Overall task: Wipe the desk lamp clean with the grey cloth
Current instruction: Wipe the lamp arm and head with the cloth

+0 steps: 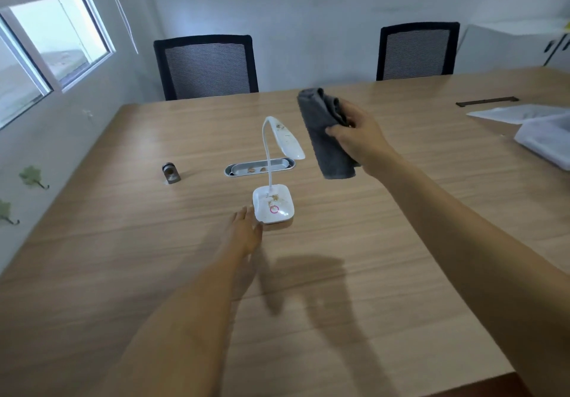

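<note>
A white desk lamp (273, 203) stands mid-table, with a square base, a thin bent neck and a long head. Brown dirt spots mark both the base and the head. My left hand (245, 232) lies flat on the table with fingers apart, its fingertips touching the base's near-left corner. My right hand (357, 133) is raised above the table to the right of the lamp head and grips the grey cloth (327, 137), which hangs down folded. A small gap separates the cloth from the lamp head.
The wooden table (308, 273) has an oval metal cable tray (259, 166) behind the lamp and a small metal object (170, 173) to the left. White plastic sheets (543, 131) and a dark strip (487, 100) lie far right. Two black chairs (206, 66) stand behind.
</note>
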`<act>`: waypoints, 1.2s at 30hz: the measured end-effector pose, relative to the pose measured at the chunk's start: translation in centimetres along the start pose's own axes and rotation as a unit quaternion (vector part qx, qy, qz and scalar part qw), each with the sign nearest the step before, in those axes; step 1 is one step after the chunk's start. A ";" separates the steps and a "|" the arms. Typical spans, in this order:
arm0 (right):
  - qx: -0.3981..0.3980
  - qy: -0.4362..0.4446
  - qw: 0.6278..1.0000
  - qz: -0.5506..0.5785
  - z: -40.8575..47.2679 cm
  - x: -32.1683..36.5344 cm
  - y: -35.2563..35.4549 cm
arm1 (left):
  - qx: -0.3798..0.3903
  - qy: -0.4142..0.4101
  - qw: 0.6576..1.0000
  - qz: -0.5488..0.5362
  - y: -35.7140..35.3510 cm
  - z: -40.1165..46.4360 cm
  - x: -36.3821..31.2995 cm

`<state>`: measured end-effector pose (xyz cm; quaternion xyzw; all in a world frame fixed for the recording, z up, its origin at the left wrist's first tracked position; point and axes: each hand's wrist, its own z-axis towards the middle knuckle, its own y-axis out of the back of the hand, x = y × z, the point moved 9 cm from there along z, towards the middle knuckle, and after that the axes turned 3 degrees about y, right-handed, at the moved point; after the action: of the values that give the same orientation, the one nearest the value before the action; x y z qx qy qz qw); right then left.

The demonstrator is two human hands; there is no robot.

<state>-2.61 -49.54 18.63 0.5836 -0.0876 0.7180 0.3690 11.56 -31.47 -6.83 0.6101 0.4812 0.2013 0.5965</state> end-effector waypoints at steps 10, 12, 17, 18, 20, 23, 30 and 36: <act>0.055 0.145 0.977 -0.144 3.5 4.3 -3.4 | -0.039 0.019 0.999 -0.022 -0.2 2.0 -2.6; 0.071 0.168 0.967 -0.176 4.2 3.9 -4.4 | -0.045 0.027 0.998 -0.034 -0.6 2.2 -2.1; 0.116 0.155 0.963 -0.187 4.4 1.8 -4.6 | -0.056 0.038 0.997 -0.030 0.1 2.4 -1.9; 0.129 0.156 0.962 -0.182 3.8 1.8 -4.4 | -0.056 0.040 0.997 -0.031 0.3 2.5 -1.9; 0.155 0.159 0.960 -0.168 2.5 1.9 -3.7 | -0.053 0.042 0.997 -0.027 0.3 2.6 -1.9; 0.185 0.140 0.966 -0.114 0.7 1.6 -1.9 | -0.045 0.046 0.998 -0.020 0.3 2.8 -1.7; 0.109 0.056 0.990 0.075 1.0 -0.4 0.7 | -0.030 0.055 0.997 -0.036 0.3 2.7 -1.5; 0.096 0.075 0.992 0.023 2.7 2.5 -3.3 | -0.043 0.031 0.999 -0.012 0.7 2.7 -1.9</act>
<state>1.47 -47.62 20.67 0.5586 -0.0039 0.7732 0.3002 13.11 -34.35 -6.16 0.5718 0.4975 0.2329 0.6093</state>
